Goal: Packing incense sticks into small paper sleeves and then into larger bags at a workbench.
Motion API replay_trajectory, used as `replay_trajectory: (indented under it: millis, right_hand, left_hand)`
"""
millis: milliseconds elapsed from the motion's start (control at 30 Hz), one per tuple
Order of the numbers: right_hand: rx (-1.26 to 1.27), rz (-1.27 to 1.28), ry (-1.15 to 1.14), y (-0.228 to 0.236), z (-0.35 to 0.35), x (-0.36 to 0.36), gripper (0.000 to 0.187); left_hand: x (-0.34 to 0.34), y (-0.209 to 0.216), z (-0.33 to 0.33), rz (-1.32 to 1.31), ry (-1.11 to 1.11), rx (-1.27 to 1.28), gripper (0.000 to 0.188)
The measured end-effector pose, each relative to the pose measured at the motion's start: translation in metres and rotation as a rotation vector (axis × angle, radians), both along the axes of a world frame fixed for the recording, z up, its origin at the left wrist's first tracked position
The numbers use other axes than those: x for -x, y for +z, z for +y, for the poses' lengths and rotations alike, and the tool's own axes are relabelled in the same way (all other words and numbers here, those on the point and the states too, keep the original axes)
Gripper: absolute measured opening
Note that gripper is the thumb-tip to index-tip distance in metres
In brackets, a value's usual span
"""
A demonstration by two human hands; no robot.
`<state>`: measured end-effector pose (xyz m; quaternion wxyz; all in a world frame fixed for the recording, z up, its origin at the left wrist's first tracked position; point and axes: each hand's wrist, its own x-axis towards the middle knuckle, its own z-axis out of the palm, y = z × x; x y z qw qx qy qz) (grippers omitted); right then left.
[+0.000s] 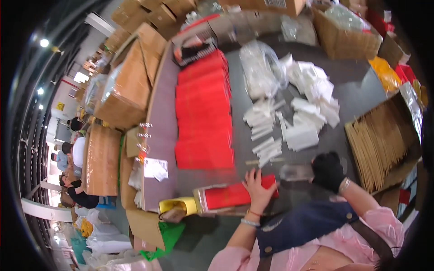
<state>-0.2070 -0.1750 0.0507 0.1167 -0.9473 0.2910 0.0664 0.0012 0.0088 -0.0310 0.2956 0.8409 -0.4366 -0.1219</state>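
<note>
My left hand (259, 192) lies with its fingers spread on a red envelope-like packet (233, 194) at the table's near edge. The packet's left part sits in a clear sleeve. My right hand (329, 170), in a black glove, is closed at the end of a clear plastic piece (296, 172), whose exact kind I cannot make out. A thin stick (264, 161) lies just beyond both hands. Overlapping red packets (203, 113) form a long row at the left. Small white slips (262, 119) and folded white papers (312, 90) are heaped in the middle.
A clear plastic bag (260, 67) with white contents lies at the back. An open carton of brown cardboard pieces (377, 144) stands on the right. A yellow tape roll (181, 206) rests at the near left corner. Large cartons (124, 86) and several people are beyond the left edge.
</note>
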Motion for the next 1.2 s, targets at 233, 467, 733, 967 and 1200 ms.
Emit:
replay_trajectory:
  millis: [233, 467, 733, 967, 1200]
  right_hand:
    - [-0.075, -0.149, 0.091, -0.017, 0.006, 0.008, 0.059]
    - [-0.213, -0.248, 0.181, -0.054, 0.032, -0.029, 0.057]
    - [-0.052, -0.427, 0.000, -0.034, 0.004, 0.011, 0.055]
    - [0.267, -0.586, -0.846, -0.028, -0.060, 0.197, 0.042]
    - [0.266, -0.129, -0.845, -0.058, -0.083, 0.279, 0.027]
  left_hand:
    - [-0.001, -0.007, 0.005, -0.025, 0.016, -0.029, 0.081]
    - [0.001, -0.003, 0.005, 0.013, -0.009, -0.041, 0.081]
    - [-0.036, -0.005, -0.044, -0.105, -0.089, 0.146, 0.025]
    - [-0.050, -0.004, -0.053, -0.243, -0.214, 0.099, 0.007]
    - [-0.004, 0.029, -0.105, 0.065, -0.269, 0.258, 0.007]
